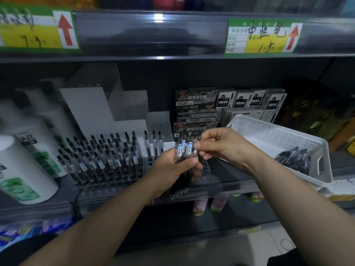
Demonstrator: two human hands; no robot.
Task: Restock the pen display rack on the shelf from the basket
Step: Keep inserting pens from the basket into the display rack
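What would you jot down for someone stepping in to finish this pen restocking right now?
Left hand: grips a bunch of pens, upright.
Right hand: pinches the top of one pen in that bunch.
Pen rack: left part full; holes at its right end look empty.
White basket: on the shelf at right, loose pens at its right end.
Left to do: slot the held pens, then the basket's.

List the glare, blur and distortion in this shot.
Head view: glare spot on the shelf strip; left price tag and bottles smeared by blur; frame edges warped by the wide lens; pens in the left hand look fairly sharp.
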